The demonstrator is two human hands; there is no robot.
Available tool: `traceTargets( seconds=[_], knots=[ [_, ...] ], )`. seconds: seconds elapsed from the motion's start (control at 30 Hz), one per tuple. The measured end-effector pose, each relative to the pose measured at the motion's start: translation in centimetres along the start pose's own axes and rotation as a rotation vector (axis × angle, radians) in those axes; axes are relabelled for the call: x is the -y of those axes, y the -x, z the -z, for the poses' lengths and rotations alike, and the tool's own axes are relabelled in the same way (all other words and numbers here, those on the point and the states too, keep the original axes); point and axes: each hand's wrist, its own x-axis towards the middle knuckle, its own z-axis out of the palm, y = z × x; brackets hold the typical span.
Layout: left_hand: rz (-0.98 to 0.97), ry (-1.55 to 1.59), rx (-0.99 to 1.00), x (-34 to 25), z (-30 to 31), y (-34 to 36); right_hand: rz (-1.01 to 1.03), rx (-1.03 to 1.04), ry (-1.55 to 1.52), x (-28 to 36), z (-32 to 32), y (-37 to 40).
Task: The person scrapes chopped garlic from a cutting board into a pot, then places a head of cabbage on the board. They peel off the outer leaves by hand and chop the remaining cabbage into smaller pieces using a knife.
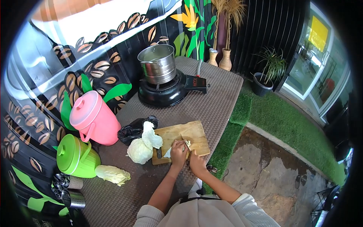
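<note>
A wooden cutting board [198, 130] lies near the table's right edge. My left hand [178, 152] is closed with bent fingers over pale cabbage leaf [168, 153] on the board. My right hand [197, 162] is wrapped around a knife handle, just right of my left hand; the fingers mostly hide the knife, and its blade is hard to make out. Small cut cabbage pieces [188, 143] lie beyond my fingers. Left of the board sits a round cabbage [139, 152], with a loose leaf [152, 135] leaning against it and a black plastic bag [132, 128] behind.
A metal pot [157, 68] stands on a black portable stove [160, 95] at the back. To the left are a pink lidded jug [99, 119], a green lidded jug [77, 157], a napa cabbage [112, 174] and metal utensil holders [76, 198]. The table edge [230, 109] runs close on the right.
</note>
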Motion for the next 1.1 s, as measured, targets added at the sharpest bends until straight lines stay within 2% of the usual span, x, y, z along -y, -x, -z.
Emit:
traceTargets(
  seconds=[0.07, 0.13, 0.17, 0.33, 0.4, 0.47, 0.53, 0.7, 0.73, 0.77, 0.83, 0.9, 0.97, 1.03, 1.1],
  knots=[
    [-0.001, 0.009, 0.018, -0.3, 0.3, -0.2, -0.052, 0.037, -0.036, -0.1, -0.1, -0.4],
    [0.142, 0.072, 0.080, -0.7, 0.8, -0.4, 0.071, -0.004, 0.026, -0.7, 0.2, -1.4],
    [0.061, -0.018, 0.083, -0.3, 0.7, -0.5, 0.063, 0.076, 0.001, -1.2, 0.4, -2.1],
    [0.078, -0.034, 0.148, -0.3, 1.3, -1.2, 0.106, 0.173, 0.029, -1.1, 2.5, -2.0],
    [0.092, -0.006, 0.151, -0.1, 1.3, -1.1, 0.100, 0.188, 0.033, -1.0, 1.5, -1.1],
    [0.098, -0.025, 0.181, 0.3, 1.0, -1.0, 0.004, -0.018, 0.072, -0.9, -1.4, -0.3],
    [0.087, -0.019, 0.158, 0.8, 0.6, -0.8, -0.042, -0.041, 0.033, -0.6, -1.4, -0.2],
    [0.073, 0.071, 0.096, 0.0, 0.9, -0.3, 0.077, 0.089, 0.019, -1.1, 1.5, -2.6],
    [0.001, 0.026, 0.082, -0.1, 0.9, -0.1, 0.114, 0.133, 0.026, -1.0, 2.1, -2.8],
    [-0.068, -0.019, 0.069, 0.0, 1.0, 0.1, 0.117, 0.134, 0.025, -0.9, 2.5, -2.6],
    [-0.085, -0.023, 0.081, 0.0, 1.5, 0.2, 0.037, 0.281, -0.038, -0.3, 3.8, -1.9],
    [-0.103, -0.026, 0.092, 0.1, 1.6, 0.2, 0.002, 0.254, -0.029, -0.2, 2.8, -1.0],
    [-0.002, 0.038, 0.117, 0.2, 1.5, 0.2, -0.033, 0.227, -0.022, 0.0, 1.5, -0.2],
    [0.011, 0.055, 0.126, 0.2, 1.7, 0.1, -0.083, 0.102, -0.088, 0.3, 0.6, 0.1],
    [0.021, 0.072, 0.134, -0.1, 1.8, -0.1, -0.079, 0.122, -0.082, 0.5, 0.2, -0.7]
  ],
)
